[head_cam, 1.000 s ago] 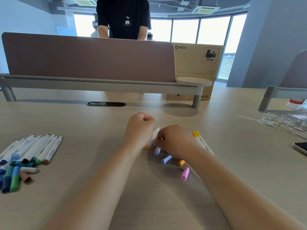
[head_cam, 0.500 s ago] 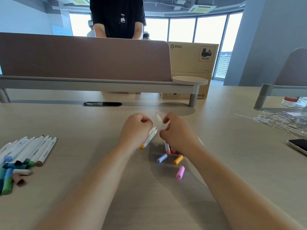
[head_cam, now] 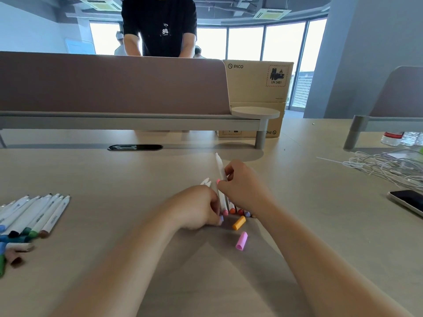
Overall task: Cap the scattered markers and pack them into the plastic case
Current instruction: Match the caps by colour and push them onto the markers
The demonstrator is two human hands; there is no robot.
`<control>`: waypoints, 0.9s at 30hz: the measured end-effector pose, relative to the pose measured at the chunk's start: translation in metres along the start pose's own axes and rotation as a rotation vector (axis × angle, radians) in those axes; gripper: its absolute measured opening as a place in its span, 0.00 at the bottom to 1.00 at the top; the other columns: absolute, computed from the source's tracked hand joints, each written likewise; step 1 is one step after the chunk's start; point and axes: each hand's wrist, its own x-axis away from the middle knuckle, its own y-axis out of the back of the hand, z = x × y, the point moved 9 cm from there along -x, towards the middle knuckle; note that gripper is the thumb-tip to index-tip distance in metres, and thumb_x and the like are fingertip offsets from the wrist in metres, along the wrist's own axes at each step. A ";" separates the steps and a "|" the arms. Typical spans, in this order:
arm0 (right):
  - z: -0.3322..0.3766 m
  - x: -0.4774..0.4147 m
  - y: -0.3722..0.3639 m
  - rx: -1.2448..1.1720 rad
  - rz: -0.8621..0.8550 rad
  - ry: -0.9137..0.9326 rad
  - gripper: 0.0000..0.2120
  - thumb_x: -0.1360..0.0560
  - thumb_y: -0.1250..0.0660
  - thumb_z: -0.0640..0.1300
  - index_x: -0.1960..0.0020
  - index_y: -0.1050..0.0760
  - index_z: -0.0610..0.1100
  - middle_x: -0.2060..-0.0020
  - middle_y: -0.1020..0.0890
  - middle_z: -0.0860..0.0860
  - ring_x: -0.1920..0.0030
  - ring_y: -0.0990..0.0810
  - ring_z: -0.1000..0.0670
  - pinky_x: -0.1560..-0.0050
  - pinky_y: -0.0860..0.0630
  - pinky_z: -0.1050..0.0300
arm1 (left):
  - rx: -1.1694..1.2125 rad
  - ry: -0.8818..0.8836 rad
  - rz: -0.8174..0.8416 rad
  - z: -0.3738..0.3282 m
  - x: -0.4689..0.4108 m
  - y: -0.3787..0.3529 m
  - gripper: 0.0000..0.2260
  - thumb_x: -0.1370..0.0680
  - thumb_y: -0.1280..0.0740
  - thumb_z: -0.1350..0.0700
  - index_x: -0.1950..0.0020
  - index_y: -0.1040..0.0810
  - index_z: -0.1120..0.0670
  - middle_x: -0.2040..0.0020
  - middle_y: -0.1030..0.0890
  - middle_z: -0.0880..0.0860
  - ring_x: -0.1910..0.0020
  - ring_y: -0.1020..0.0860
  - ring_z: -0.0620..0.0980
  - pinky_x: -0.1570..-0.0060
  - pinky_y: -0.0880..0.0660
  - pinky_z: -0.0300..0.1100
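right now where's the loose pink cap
In the head view the pink cap lies loose on the table, right of centre, just nearer the person than the orange cap, beside the right forearm.

pale wooden table (head_cam: pixel 114 175) holds a marker row (head_cam: pixel 39 213), orange cap (head_cam: pixel 239 223), pink cap (head_cam: pixel 242 240), phone (head_cam: pixel 409 201) and cables (head_cam: pixel 384 165)

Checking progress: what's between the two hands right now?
Head view: a bunch of white markers lies between left hand and right hand, their coloured ends toward the loose orange cap.
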 end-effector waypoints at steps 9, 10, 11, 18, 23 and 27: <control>0.016 0.010 -0.009 -0.226 0.182 0.032 0.03 0.23 0.37 0.44 0.52 0.25 0.46 0.66 0.16 0.48 0.66 0.18 0.48 0.55 0.19 0.45 | 1.007 0.225 -0.503 0.059 0.007 0.050 0.05 0.23 0.33 0.62 0.53 0.18 0.55 0.63 0.16 0.55 0.71 0.29 0.48 0.72 0.34 0.37; 0.019 0.013 -0.013 -0.252 0.232 0.032 0.04 0.23 0.37 0.43 0.51 0.24 0.45 0.66 0.15 0.45 0.68 0.18 0.47 0.56 0.19 0.43 | 1.111 0.249 -0.522 0.065 0.007 0.048 0.07 0.23 0.34 0.63 0.52 0.18 0.54 0.63 0.15 0.53 0.71 0.29 0.46 0.73 0.34 0.37; 0.021 0.016 -0.016 -0.265 0.276 0.028 0.05 0.23 0.37 0.43 0.51 0.24 0.45 0.65 0.15 0.43 0.69 0.19 0.46 0.57 0.19 0.43 | 1.177 0.271 -0.534 0.069 0.008 0.047 0.07 0.23 0.34 0.63 0.53 0.18 0.53 0.63 0.15 0.52 0.71 0.28 0.46 0.73 0.34 0.37; 0.028 0.023 -0.028 -0.133 0.387 0.056 0.06 0.25 0.36 0.46 0.53 0.21 0.47 0.60 0.15 0.45 0.66 0.20 0.50 0.55 0.20 0.48 | 1.296 0.337 -0.552 0.077 0.009 0.043 0.10 0.26 0.35 0.66 0.63 0.20 0.55 0.66 0.16 0.51 0.70 0.27 0.46 0.71 0.35 0.37; 0.027 0.023 -0.029 -0.099 0.390 0.055 0.07 0.25 0.37 0.47 0.55 0.20 0.48 0.62 0.15 0.45 0.67 0.21 0.51 0.58 0.21 0.52 | 1.230 0.323 -0.553 0.076 0.008 0.043 0.07 0.26 0.34 0.65 0.61 0.18 0.56 0.62 0.15 0.54 0.69 0.26 0.47 0.72 0.33 0.38; 0.027 0.020 -0.028 -0.068 0.364 0.071 0.08 0.24 0.37 0.48 0.55 0.19 0.49 0.61 0.15 0.46 0.64 0.22 0.52 0.55 0.21 0.50 | 1.189 0.305 -0.569 0.075 0.007 0.043 0.06 0.25 0.34 0.64 0.59 0.19 0.57 0.60 0.15 0.56 0.71 0.26 0.47 0.72 0.33 0.38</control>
